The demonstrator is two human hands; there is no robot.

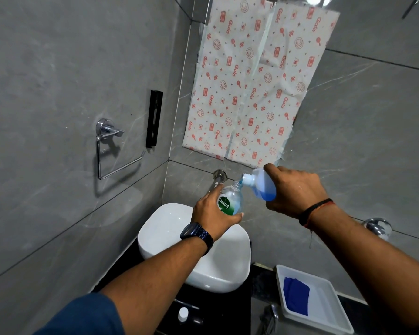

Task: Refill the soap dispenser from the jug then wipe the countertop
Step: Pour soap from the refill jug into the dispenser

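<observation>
Left hand (212,211) clamped on the Dettol soap dispenser (230,200) above the white basin (169,228), right hand (294,189) gripping the tipped jug (261,186) neck-to-neck; risk: mouths misalign, blue soap spills, since neither bottle is braced.

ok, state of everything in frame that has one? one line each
soap dispenser: uncapped, held tilted over the basin, taking liquid
jug: uncapped, tipped, mouth at the dispenser's neck, blue liquid inside
left hand: closed around the dispenser
right hand: closed around the jug
white cap: off, lying on the dark countertop
blue cloth: folded in the white tray, untouched
towel ring: bare
</observation>
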